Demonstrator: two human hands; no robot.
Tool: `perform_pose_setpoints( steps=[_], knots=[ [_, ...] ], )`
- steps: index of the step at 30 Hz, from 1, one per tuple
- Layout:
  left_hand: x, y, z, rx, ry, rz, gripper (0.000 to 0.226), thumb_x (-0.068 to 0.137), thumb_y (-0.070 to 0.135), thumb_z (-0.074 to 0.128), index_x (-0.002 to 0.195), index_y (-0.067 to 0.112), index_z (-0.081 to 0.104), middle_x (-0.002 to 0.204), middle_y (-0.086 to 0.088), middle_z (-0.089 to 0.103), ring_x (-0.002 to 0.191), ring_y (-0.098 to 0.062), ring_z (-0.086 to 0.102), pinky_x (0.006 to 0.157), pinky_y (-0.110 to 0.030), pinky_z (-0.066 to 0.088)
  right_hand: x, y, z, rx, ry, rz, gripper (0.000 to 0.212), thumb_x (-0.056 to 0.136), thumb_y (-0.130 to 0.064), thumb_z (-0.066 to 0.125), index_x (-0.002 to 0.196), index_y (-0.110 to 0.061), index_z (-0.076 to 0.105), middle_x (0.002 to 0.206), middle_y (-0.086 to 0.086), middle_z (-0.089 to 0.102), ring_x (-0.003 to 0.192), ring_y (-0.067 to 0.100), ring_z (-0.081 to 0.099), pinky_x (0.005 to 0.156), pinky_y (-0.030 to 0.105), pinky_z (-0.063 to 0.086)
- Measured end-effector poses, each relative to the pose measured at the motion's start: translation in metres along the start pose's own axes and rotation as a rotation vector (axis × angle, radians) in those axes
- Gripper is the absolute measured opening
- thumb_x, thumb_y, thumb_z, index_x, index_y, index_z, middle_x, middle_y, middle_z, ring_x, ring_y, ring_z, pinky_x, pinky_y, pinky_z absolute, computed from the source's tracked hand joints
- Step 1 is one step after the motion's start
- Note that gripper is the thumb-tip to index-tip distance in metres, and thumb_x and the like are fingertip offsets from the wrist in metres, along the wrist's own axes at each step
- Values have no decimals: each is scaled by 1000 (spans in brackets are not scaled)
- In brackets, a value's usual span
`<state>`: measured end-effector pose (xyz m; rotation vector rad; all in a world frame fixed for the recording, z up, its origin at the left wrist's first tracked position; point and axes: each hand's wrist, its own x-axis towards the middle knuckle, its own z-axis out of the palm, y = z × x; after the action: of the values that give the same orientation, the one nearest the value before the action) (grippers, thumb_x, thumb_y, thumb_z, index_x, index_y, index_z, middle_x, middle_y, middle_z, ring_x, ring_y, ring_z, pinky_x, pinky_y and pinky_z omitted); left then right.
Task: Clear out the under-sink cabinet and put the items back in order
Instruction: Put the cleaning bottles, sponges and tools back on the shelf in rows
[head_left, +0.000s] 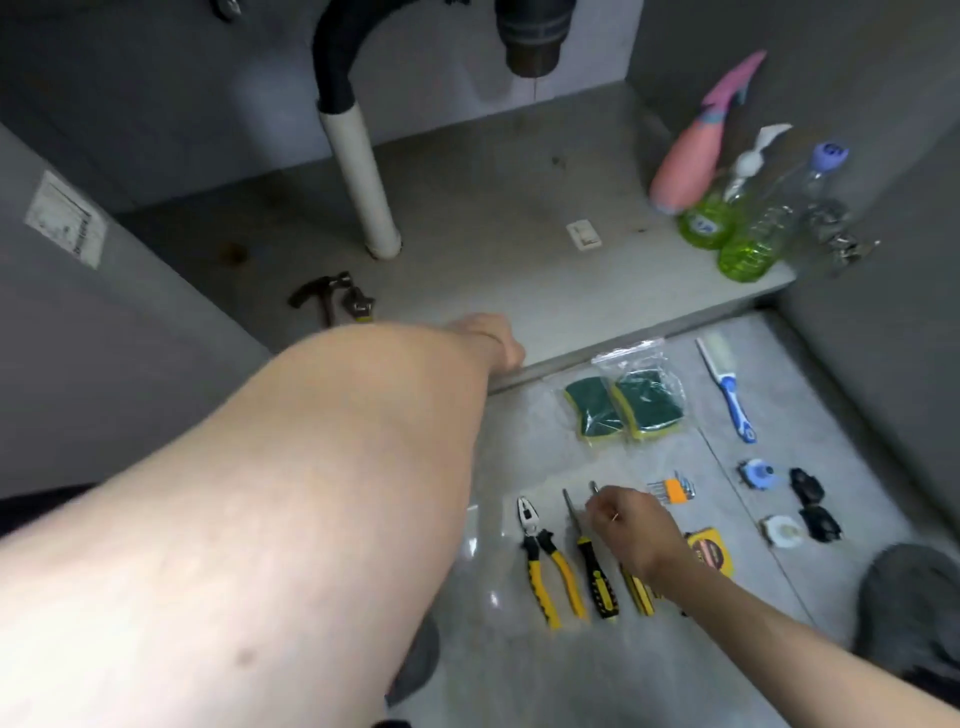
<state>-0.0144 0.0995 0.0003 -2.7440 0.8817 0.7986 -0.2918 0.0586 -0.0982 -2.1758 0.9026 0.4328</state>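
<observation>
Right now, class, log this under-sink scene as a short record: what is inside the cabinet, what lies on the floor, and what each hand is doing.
cabinet left: hammer lying beside another tool, near the white drain pipe
cabinet right: pink bottle, two green liquid bottles, clear bottle
floor, tools: pliers, screwdriver, hex key set, tape measure
floor, cleaning: bagged sponges, blue-handled brush
left hand: resting at the cabinet's front edge
right hand: over the tool row, pinching a thin metal tool
</observation>
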Motion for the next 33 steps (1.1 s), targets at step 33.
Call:
perform_pose_setpoints(
  steps=[33],
  knots=[
    [-105, 68, 271, -751, -179, -581, 71, 67, 45, 80, 118, 17, 39, 124, -6, 45, 114, -32, 55, 84, -36, 46, -34, 51, 87, -41, -26, 180, 22, 96, -35, 53, 112, -19, 57, 118, 3, 58, 107, 29, 62, 77, 37, 47]
  ],
)
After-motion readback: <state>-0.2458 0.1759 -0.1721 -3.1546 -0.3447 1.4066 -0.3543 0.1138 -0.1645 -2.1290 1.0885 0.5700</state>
